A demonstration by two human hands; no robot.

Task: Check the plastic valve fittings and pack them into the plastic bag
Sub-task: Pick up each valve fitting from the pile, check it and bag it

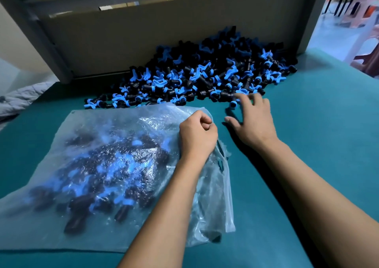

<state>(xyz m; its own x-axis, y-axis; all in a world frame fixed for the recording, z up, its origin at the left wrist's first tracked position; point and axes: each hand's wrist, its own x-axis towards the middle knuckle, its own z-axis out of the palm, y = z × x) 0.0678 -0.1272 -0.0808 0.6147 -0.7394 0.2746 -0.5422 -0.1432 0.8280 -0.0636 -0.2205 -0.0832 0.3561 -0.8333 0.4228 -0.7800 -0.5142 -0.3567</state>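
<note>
A big heap of black valve fittings with blue handles (pixel 205 73) lies at the back of the teal table, against a grey board. A clear plastic bag (pixel 106 165) lies flat at front left with several fittings inside it. My left hand (pixel 198 136) grips the bag's upper right edge, fingers curled on the film. My right hand (pixel 253 120) reaches out with fingers spread at the heap's near edge, its fingertips touching the nearest fittings. One loose fitting (pixel 232 104) lies just under its fingers. The hand holds nothing that I can see.
The teal table (pixel 307 124) stretches to the right and front of my arms. The upright grey board (pixel 143 42) closes off the back. Beyond the table's right edge stand pink plastic stools (pixel 367 21). Grey cloth (pixel 18 99) lies off the left edge.
</note>
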